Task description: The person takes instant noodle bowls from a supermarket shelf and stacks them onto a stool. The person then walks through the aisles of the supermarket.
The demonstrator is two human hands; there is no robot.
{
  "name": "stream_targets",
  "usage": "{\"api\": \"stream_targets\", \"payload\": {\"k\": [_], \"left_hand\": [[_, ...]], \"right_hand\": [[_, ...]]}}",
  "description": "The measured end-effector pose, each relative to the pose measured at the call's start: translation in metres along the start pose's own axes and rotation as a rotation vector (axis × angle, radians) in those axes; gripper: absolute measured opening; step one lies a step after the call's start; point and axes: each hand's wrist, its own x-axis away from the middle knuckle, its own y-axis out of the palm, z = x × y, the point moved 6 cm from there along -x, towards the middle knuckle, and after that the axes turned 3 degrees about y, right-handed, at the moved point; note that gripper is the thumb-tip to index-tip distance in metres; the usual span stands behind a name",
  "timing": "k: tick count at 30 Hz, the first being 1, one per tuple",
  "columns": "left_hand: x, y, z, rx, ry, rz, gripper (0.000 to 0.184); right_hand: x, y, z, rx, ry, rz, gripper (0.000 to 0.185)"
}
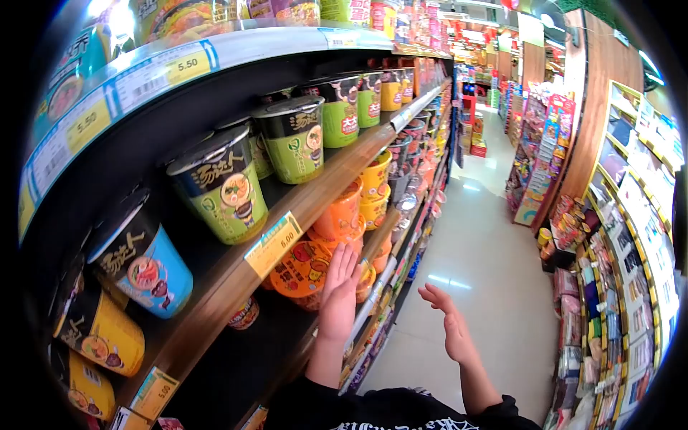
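Note:
My left hand [340,290] is raised with its fingers stretched out and holds nothing. It appears in front of a round orange noodle tub [299,269] on the lower shelf; whether they touch I cannot tell. To the right, over the aisle floor, my right hand [453,322] is lifted, fingers extended, also holding nothing. The palms roughly face each other. On the shelf above my left hand stand green noodle cups [222,190] with black tops, a blue noodle cup [147,265] and a yellow noodle cup [107,333]. An orange cup [340,215] sits among the lower tubs.
A wooden shelf edge with a yellow price tag [274,244] runs along my left. The upper shelf has a price strip [154,75]. On the right side of the tiled aisle [494,236] are a snack display [542,150] and racks of packaged goods [623,265].

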Motion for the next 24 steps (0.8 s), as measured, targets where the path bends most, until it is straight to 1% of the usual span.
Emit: {"api": "stream_targets", "payload": {"k": [2,3,5,6,7,9,11,13,14,15,17,18,20,21,23,24], "left_hand": [[-0.011,-0.003,-0.004,-0.175,0.074,0.081,0.072],[-0.018,-0.005,-0.004,-0.266,0.126,0.103,0.073],[-0.028,-0.006,-0.008,-0.376,0.153,0.165,0.077],[-0.035,-0.006,-0.005,-0.420,0.173,0.189,0.078],[-0.040,-0.005,-0.005,-0.460,0.195,0.222,0.079],[-0.054,-0.006,-0.003,-0.504,0.256,0.276,0.084],[-0.057,-0.003,-0.008,-0.514,0.312,0.279,0.086],[-0.071,-0.012,-0.010,-0.601,0.371,0.361,0.086],[-0.072,-0.018,-0.019,-0.571,0.334,0.411,0.085],[-0.076,-0.023,-0.026,-0.540,0.305,0.457,0.084],[-0.082,-0.031,-0.031,-0.621,0.314,0.556,0.082],[-0.085,-0.033,-0.037,-0.616,0.303,0.593,0.082],[-0.085,-0.042,-0.046,-0.670,0.295,0.684,0.082],[-0.087,-0.045,-0.049,-0.716,0.330,0.657,0.083],[-0.082,-0.047,-0.056,-0.874,0.305,0.701,0.083],[-0.078,-0.037,-0.052,-0.985,0.358,0.692,0.085]], "right_hand": [[-0.028,-0.002,0.012,-0.024,0.004,-0.003,0.076],[-0.044,0.000,0.016,-0.038,-0.009,-0.026,0.076],[-0.074,0.002,0.027,-0.178,-0.031,-0.108,0.072],[-0.093,0.006,0.034,-0.217,-0.038,-0.150,0.076],[-0.108,0.009,0.039,-0.233,-0.051,-0.195,0.076],[-0.142,0.015,0.049,-0.308,-0.051,-0.194,0.079],[-0.167,0.022,0.069,-0.407,-0.045,-0.230,0.078],[-0.207,0.027,0.082,-0.415,-0.044,-0.251,0.078],[-0.219,0.030,0.093,-0.428,-0.066,-0.314,0.078],[-0.229,0.030,0.087,-0.434,-0.084,-0.369,0.078],[-0.247,0.034,0.088,-0.465,-0.117,-0.456,0.075],[-0.250,0.039,0.092,-0.396,-0.114,-0.452,0.081],[-0.254,0.054,0.109,-0.473,-0.160,-0.560,0.080],[-0.255,0.055,0.115,-0.476,-0.167,-0.535,0.077],[-0.250,0.060,0.126,-0.494,-0.180,-0.493,0.072],[-0.246,0.063,0.129,-0.507,-0.184,-0.472,0.070]]}}
